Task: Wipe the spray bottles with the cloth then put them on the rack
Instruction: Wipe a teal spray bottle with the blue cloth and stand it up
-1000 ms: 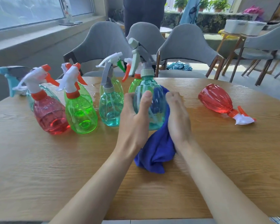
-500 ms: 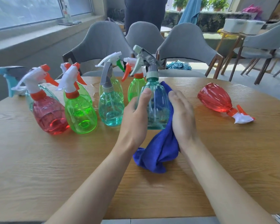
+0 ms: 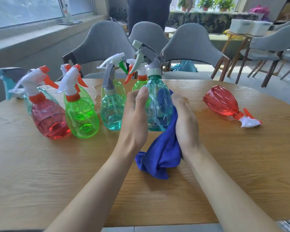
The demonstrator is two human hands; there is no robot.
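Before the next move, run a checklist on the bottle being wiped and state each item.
1. Grip of left hand on teal bottle: ok.
2. Hold of right hand on blue cloth, against that bottle: ok.
3. Its trigger head fitted: ok.
4. Wiped all round: cannot tell.
5. Sight of the rack: not ok, none in view.
6. Stance of red bottle on table: not ok, it lies on its side.

Centre bottle [image 3: 159, 104] upright, mid tabletop [image 3: 40, 173]. Cloth [image 3: 161, 153] against its right side, trailing down before it. Row of standing bottles [image 3: 81, 118] to its left, more behind. Toppled bottle [image 3: 223, 102] well right. Chairs [image 3: 191, 46] behind.
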